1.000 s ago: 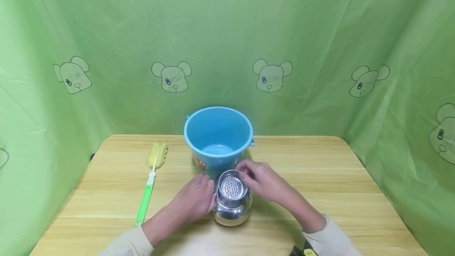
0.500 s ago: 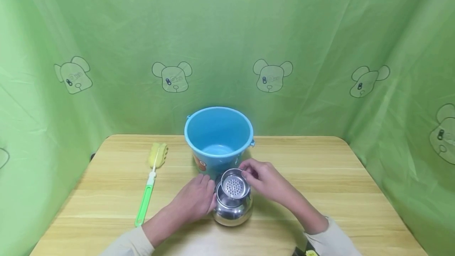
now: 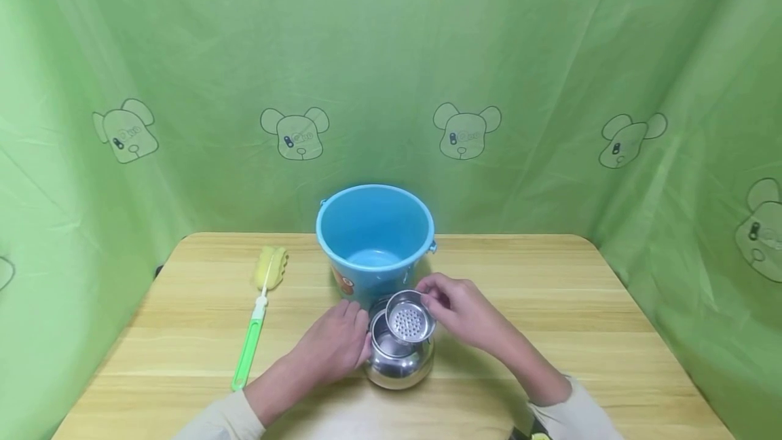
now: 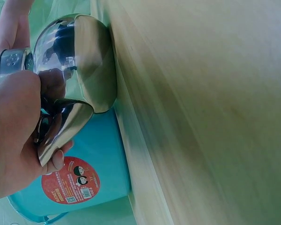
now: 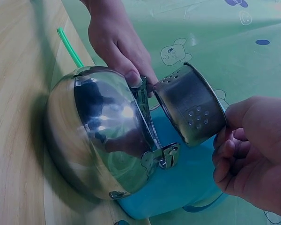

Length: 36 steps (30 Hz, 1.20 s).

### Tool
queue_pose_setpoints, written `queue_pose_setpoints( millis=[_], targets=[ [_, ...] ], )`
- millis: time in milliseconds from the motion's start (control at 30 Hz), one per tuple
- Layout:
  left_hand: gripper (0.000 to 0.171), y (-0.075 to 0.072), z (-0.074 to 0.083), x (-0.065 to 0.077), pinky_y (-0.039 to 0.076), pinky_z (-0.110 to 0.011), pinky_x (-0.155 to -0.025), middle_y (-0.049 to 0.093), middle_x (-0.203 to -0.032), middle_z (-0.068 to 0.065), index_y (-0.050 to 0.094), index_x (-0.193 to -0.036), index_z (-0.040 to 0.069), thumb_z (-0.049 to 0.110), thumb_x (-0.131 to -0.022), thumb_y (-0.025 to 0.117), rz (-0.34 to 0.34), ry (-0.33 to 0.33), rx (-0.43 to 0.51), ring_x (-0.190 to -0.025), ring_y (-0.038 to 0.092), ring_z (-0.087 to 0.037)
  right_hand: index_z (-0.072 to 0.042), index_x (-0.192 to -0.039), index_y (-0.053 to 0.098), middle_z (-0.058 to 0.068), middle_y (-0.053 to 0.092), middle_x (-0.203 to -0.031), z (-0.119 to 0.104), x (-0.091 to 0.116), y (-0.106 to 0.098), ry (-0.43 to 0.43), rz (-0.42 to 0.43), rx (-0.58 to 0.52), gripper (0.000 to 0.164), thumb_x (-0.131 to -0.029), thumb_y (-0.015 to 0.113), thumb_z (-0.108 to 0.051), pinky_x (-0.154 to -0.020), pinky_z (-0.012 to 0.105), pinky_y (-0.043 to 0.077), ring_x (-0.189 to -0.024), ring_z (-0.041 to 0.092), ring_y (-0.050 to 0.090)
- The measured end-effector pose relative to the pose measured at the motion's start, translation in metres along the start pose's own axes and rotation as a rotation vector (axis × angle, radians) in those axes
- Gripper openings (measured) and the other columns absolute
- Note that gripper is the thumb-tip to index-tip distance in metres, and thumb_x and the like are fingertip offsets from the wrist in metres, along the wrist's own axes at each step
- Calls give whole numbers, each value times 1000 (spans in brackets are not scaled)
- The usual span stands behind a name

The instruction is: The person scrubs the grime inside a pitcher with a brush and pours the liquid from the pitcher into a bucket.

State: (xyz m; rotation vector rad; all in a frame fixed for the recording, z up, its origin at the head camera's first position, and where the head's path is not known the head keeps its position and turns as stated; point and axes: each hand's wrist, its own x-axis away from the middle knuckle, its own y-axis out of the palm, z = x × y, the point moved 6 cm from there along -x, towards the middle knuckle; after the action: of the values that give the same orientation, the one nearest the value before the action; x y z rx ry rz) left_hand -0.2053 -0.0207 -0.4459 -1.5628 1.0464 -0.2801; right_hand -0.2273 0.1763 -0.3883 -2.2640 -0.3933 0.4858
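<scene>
A shiny stainless-steel teapot (image 3: 398, 371) stands on the table with its mouth uncovered. My left hand (image 3: 334, 341) holds it at the spout side; in the left wrist view the fingers wrap the spout (image 4: 65, 133), and the right wrist view has the thumb at the rim. Between thumb and fingers, my right hand (image 3: 461, 311) pinches the rim of a perforated metal strainer basket (image 3: 409, 323). Tilted, the strainer is out of the teapot's mouth, just above its right side. Holes show in its base and side in the right wrist view.
Right behind the teapot stands a light-blue bucket (image 3: 366, 277) with a red label (image 4: 71, 180). A sponge bottle brush (image 3: 250, 345) with a green handle lies on the wooden table (image 3: 537, 290) at left. Green curtain (image 3: 379, 39) surrounds the table.
My right hand has lifted the strainer out of the teapot's mouth and shifted it slightly right, uncovering more of the opening. The left hand and teapot have stayed in place.
</scene>
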Motion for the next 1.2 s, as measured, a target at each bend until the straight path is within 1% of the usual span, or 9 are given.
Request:
queue_pose_setpoints(
  millis=[200,567,800,1033,1200],
  targets=[
    [27,0,0,0,45,-30,-73,47,-81,-2,53,-90,9,34,-100,51,4,-2,3,-76,41,-17,-1,-113,69,-2,67,-82,1,3,-4,-4,-8,3,17,-98,63,-8,-64,20,54,-71,0,55],
    [27,0,-1,0,45,-30,-74,47,-81,-2,53,-90,9,34,-99,51,9,5,-7,-76,41,-17,0,-113,69,-2,67,-81,3,8,-9,6,14,1,17,-97,64,-6,-63,19,54,-69,0,54],
    [27,1,0,0,45,-30,-74,47,-82,-2,52,-90,9,34,-100,51,-6,1,4,-77,41,-17,-1,-113,70,-3,67,-80,6,11,-13,12,30,16,17,-97,64,-6,-62,19,53,-68,0,53],
    [27,-1,0,0,44,-30,-73,46,-81,-2,52,-89,10,34,-99,52,17,6,-6,-76,41,-17,-1,-112,70,-4,65,-78,8,12,-16,14,41,19,16,-96,65,-5,-61,19,52,-68,0,52],
    [27,0,0,0,44,-30,-73,45,-80,-2,52,-89,10,35,-99,52,10,3,3,-76,40,-17,-2,-111,70,-5,65,-78,10,13,-19,13,52,16,16,-96,65,-5,-61,19,52,-68,0,52]
  ],
)
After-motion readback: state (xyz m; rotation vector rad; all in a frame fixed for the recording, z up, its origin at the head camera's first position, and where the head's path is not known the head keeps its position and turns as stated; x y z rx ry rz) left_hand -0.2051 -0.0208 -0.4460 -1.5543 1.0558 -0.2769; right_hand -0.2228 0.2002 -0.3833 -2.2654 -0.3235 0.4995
